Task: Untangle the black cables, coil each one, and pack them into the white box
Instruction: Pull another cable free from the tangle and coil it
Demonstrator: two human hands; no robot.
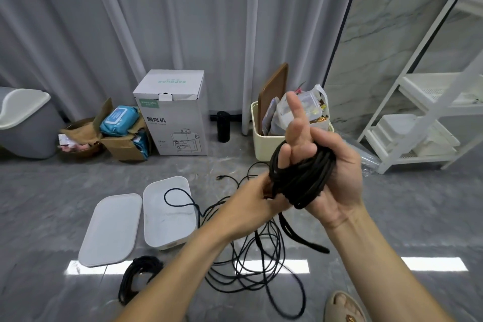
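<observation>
Black coil [303, 178]: a bundle of cable wound round the right hand [332, 172], raised in front of the person
Right hand: palm turned toward the camera, fingers curled over the coil's far side, index finger sticking straight up
Left hand [251, 204]: just left of the right hand, touching it, fingers pinching the coil's lower left edge; the fingertips are hidden behind the cable
Tail [298, 235]: a loose end of the held cable hangs below the right hand, down toward the floor [392, 222]
Loose cable [251, 264]: thin black loops spread on the floor under both forearms; one strand runs left and curls over the box [170, 217]
Box: white, open, lying on the floor left of and below the left hand
Lid [109, 230]: white, flat on the floor, touching or just beside the box's left side
Second coil [138, 274]: a wound black bundle on the floor, below the lid and left of the left forearm
Carton [172, 115]: tall white cardboard, standing beyond the box against the grey curtain [130, 21]
Bottle [223, 127]: black, upright, right of the carton
Bin [264, 138]: cream, stuffed with bags, behind the right hand
Shelf [431, 102]: white, far right of the right hand
Foot [342, 307]: in a tan slipper, beneath the right forearm
</observation>
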